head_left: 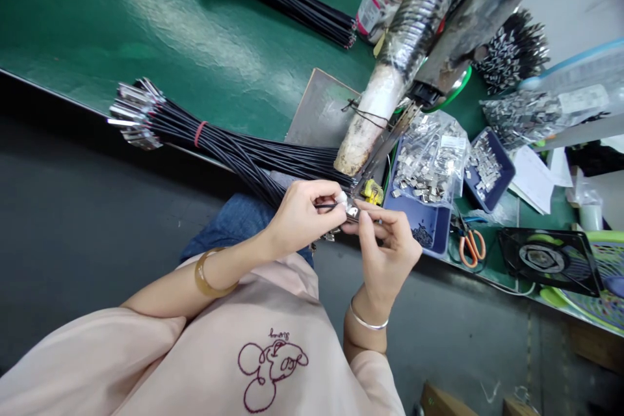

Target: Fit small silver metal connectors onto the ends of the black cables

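Observation:
My left hand [307, 211] pinches a thin black cable [325, 206] close to its end, and something white [342, 197] shows at the fingertips. Opposite it, my right hand [383, 240] holds a small metal connector piece [351, 212] between thumb and fingers, right at the cable's end. Whether the cable sits inside the metal piece is too small to tell. Beside both hands, a bundle of black cables [234, 146] with a red band lies along the table edge, metal connectors at its left end. The ends near my hands are partly covered by fingers.
Above my hands hang a wrapped hose [373, 104] and a grey metal arm [468, 19]. To the right are a blue tray [441, 224] of metal shells, a smaller tray [507, 172], orange-handled scissors [472, 248] and a black fan [548, 259]. Another cable bundle [287, 0] lies farther back.

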Action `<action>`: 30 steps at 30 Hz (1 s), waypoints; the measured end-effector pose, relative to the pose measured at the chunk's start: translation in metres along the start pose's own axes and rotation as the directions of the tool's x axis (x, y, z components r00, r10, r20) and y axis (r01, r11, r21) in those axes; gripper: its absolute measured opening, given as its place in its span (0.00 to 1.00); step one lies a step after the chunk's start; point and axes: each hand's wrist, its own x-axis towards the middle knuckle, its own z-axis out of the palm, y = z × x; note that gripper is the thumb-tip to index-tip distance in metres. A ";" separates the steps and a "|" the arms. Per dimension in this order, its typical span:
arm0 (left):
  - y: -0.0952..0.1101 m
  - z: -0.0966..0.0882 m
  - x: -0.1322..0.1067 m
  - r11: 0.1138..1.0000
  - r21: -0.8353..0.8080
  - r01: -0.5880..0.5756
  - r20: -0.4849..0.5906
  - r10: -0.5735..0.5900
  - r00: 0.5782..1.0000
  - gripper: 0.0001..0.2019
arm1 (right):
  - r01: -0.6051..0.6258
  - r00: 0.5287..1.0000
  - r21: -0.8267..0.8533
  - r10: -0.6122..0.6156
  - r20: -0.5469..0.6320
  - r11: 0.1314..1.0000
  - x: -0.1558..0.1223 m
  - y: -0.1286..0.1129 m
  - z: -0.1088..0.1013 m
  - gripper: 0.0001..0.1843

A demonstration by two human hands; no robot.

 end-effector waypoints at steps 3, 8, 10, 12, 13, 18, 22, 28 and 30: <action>0.000 -0.012 -0.006 0.983 0.126 -0.130 0.216 0.101 0.971 0.07 | 0.114 0.950 -0.031 -0.118 -0.291 0.993 -0.007 -0.011 -0.009 0.03; -0.007 -0.033 -0.013 0.974 0.106 -0.198 0.287 0.161 0.944 0.06 | 0.123 0.893 -0.093 -0.151 -0.424 0.988 -0.009 -0.010 -0.044 0.09; -0.011 -0.036 -0.010 0.952 0.139 -0.272 0.146 0.252 0.957 0.06 | -0.046 0.994 -0.125 0.032 -0.108 0.991 -0.002 0.004 -0.059 0.10; -0.016 -0.036 -0.004 0.858 0.342 -0.383 0.071 0.383 0.921 0.08 | -0.114 0.993 -0.217 0.119 0.009 0.970 0.011 0.024 -0.068 0.10; -0.018 -0.036 0.001 0.770 0.472 -0.429 0.085 0.445 0.891 0.10 | -0.115 0.993 -0.302 0.116 -0.016 0.946 0.018 0.034 -0.069 0.11; -0.024 -0.030 0.025 0.404 0.800 -0.444 0.224 0.485 0.846 0.14 | 0.038 0.999 -0.609 -0.047 0.002 0.792 0.060 0.066 -0.051 0.09; -0.020 -0.031 0.026 0.487 0.745 -0.455 0.211 0.475 0.854 0.11 | 0.159 0.982 -0.597 -0.066 0.175 0.786 0.072 0.067 -0.042 0.07; -0.001 -0.050 0.003 0.698 0.466 -0.544 0.341 0.425 0.838 0.05 | 0.077 0.991 -0.519 -0.006 0.137 0.851 0.056 0.066 -0.066 0.06; 0.003 -0.052 -0.001 0.708 0.365 -0.604 0.476 0.416 0.775 0.07 | 0.012 0.998 -0.543 0.023 0.057 0.840 0.054 0.066 -0.070 0.08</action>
